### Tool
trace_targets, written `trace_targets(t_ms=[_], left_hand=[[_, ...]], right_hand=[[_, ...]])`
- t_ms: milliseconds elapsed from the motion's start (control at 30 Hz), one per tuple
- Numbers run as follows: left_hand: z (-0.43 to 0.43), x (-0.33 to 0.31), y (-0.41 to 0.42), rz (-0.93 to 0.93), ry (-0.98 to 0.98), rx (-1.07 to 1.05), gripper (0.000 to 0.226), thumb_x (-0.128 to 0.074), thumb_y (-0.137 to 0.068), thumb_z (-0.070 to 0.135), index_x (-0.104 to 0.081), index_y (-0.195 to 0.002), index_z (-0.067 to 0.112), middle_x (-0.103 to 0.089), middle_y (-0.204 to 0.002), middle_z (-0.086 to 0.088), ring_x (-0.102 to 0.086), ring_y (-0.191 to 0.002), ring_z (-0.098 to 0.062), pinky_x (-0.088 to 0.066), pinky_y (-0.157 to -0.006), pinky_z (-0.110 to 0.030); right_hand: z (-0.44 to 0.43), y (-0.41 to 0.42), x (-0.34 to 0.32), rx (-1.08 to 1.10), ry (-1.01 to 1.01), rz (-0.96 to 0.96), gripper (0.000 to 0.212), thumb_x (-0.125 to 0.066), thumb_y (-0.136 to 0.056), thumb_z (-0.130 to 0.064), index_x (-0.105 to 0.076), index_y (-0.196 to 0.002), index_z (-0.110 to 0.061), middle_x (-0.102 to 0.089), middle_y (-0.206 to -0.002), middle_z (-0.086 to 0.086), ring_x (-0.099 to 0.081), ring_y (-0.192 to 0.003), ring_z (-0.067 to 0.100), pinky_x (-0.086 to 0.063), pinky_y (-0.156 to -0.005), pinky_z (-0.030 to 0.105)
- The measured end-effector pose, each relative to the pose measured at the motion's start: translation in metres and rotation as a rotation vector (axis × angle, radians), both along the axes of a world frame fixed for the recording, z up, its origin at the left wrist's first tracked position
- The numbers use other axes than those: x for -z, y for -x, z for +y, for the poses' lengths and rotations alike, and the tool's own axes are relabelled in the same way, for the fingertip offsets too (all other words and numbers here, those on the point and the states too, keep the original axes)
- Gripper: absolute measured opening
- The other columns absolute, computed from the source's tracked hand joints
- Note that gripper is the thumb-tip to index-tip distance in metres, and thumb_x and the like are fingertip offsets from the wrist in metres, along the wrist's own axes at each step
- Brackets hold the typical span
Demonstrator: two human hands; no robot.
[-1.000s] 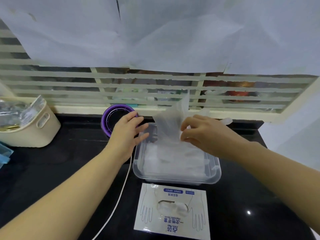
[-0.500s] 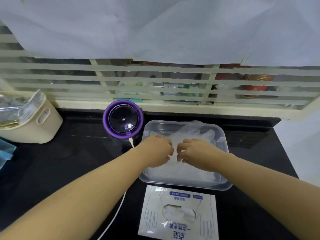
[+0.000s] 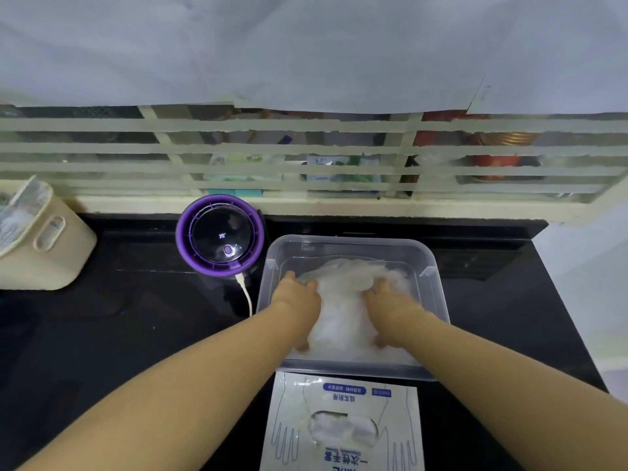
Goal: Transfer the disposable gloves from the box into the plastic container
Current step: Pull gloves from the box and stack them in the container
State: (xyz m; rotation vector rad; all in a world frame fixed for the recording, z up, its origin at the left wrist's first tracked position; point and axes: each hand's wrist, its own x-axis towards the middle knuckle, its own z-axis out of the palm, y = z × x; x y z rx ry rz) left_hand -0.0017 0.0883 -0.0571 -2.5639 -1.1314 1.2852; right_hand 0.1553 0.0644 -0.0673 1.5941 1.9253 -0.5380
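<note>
A clear plastic container [image 3: 430,266] sits on the black counter and holds a heap of thin translucent disposable gloves [image 3: 343,300]. Both my hands are inside it. My left hand [image 3: 299,300] presses down on the left side of the heap, fingers pointing away from me. My right hand [image 3: 389,302] presses on the right side in the same way. The white glove box [image 3: 343,423] lies flat just in front of the container, with more gloves showing through its oval opening.
A round purple and black device [image 3: 220,241] stands left of the container, its white cable [image 3: 247,295] trailing toward me. A cream basket [image 3: 40,246] stands at the far left. A slatted window ledge [image 3: 306,205] runs along the back.
My right hand held a glove above the container. Both hands then brought it down, moved apart and now press flat on the heap. The view has tilted down.
</note>
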Motion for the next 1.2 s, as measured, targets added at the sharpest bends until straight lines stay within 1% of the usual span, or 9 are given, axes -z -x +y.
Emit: trace_targets(t_ms=[167, 267, 367, 700, 833, 933, 1033, 1100, 1200], left_hand=[[-0.005, 0.017, 0.002, 0.101, -0.078, 0.074, 0.074, -0.049, -0.092, 0.051, -0.028, -0.149, 0.01, -0.029, -0.148, -0.017, -0.042, -0.128, -0.028, -0.016, -0.114, -0.051], [-0.006, 0.016, 0.001, 0.123, -0.096, 0.089, 0.069, -0.046, -0.093, 0.05, -0.031, -0.148, 0.011, -0.03, -0.147, -0.017, -0.04, -0.129, -0.029, -0.015, -0.113, -0.053], [-0.008, 0.004, 0.0, 0.145, -0.066, 0.074, 0.063, -0.043, -0.095, 0.051, -0.036, -0.146, 0.013, -0.034, -0.148, -0.015, -0.039, -0.131, -0.031, -0.012, -0.113, -0.055], [-0.029, -0.032, 0.014, 0.066, 0.004, -0.004, 0.038, -0.041, -0.1, 0.038, -0.06, -0.122, 0.013, -0.058, -0.126, -0.007, -0.05, -0.121, -0.03, -0.01, -0.114, -0.056], [-0.032, -0.034, 0.018, 0.086, -0.004, -0.006, 0.037, -0.045, -0.1, 0.036, -0.06, -0.123, 0.011, -0.058, -0.128, -0.008, -0.046, -0.128, -0.033, -0.004, -0.114, -0.06], [-0.036, -0.035, 0.019, 0.083, 0.004, -0.02, 0.036, -0.044, -0.101, 0.036, -0.06, -0.123, 0.012, -0.057, -0.13, -0.008, -0.042, -0.131, -0.035, -0.003, -0.113, -0.061], [-0.038, -0.039, 0.019, 0.09, 0.013, -0.025, 0.036, -0.044, -0.101, 0.036, -0.059, -0.123, 0.012, -0.055, -0.133, -0.008, -0.039, -0.133, -0.035, -0.002, -0.114, -0.061], [-0.04, -0.042, 0.019, 0.089, 0.005, -0.024, 0.035, -0.043, -0.101, 0.036, -0.06, -0.121, 0.013, -0.055, -0.132, -0.008, -0.04, -0.132, -0.034, -0.002, -0.114, -0.059], [-0.039, -0.049, 0.019, 0.033, -0.028, -0.034, 0.032, -0.043, -0.101, 0.031, -0.06, -0.119, 0.011, -0.055, -0.13, -0.01, -0.045, -0.127, -0.032, -0.004, -0.115, -0.057]], right_hand=[[-0.002, 0.003, -0.005, -0.066, 0.001, -0.088, 0.097, -0.071, -0.082, -0.034, -0.008, -0.149, -0.002, -0.013, -0.15, 0.02, -0.044, -0.125, 0.034, -0.045, -0.095, 0.038], [-0.012, -0.002, -0.032, -0.141, -0.005, -0.056, 0.068, -0.068, -0.084, -0.037, -0.039, -0.137, -0.005, -0.04, -0.134, 0.014, -0.052, -0.113, 0.03, -0.047, -0.091, 0.038], [-0.022, -0.011, -0.06, -0.185, -0.107, 0.002, 0.044, -0.064, -0.088, -0.034, -0.056, -0.123, -0.009, -0.05, -0.126, 0.008, -0.055, -0.107, 0.027, -0.048, -0.089, 0.036], [-0.056, -0.028, -0.13, -0.075, -0.354, 0.071, 0.04, -0.056, -0.093, -0.037, -0.054, -0.131, -0.026, -0.047, -0.135, -0.003, -0.054, -0.11, 0.02, -0.04, -0.098, 0.032], [-0.067, -0.03, -0.144, -0.008, -0.497, 0.063, 0.033, -0.059, -0.091, -0.036, -0.061, -0.122, -0.026, -0.05, -0.123, 0.0, -0.053, -0.1, 0.017, -0.043, -0.093, 0.029], [-0.067, -0.02, -0.148, -0.015, -0.658, 0.221, 0.027, -0.058, -0.092, -0.032, -0.063, -0.117, -0.023, -0.048, -0.114, -0.002, -0.049, -0.087, 0.012, -0.042, -0.08, 0.021], [-0.057, 0.001, -0.125, -0.037, -0.517, 0.302, 0.033, -0.055, -0.095, -0.027, -0.056, -0.127, -0.021, -0.051, -0.122, 0.0, -0.057, -0.097, 0.016, -0.048, -0.087, 0.026], [-0.048, 0.008, -0.098, 0.017, -0.312, 0.239, 0.04, -0.057, -0.094, -0.025, -0.051, -0.133, -0.016, -0.056, -0.127, 0.006, -0.056, -0.111, 0.024, -0.043, -0.098, 0.034], [-0.039, 0.004, -0.065, 0.089, -0.099, 0.15, 0.049, -0.06, -0.092, -0.027, -0.047, -0.134, -0.006, -0.053, -0.131, 0.012, -0.051, -0.119, 0.029, -0.04, -0.101, 0.035]])
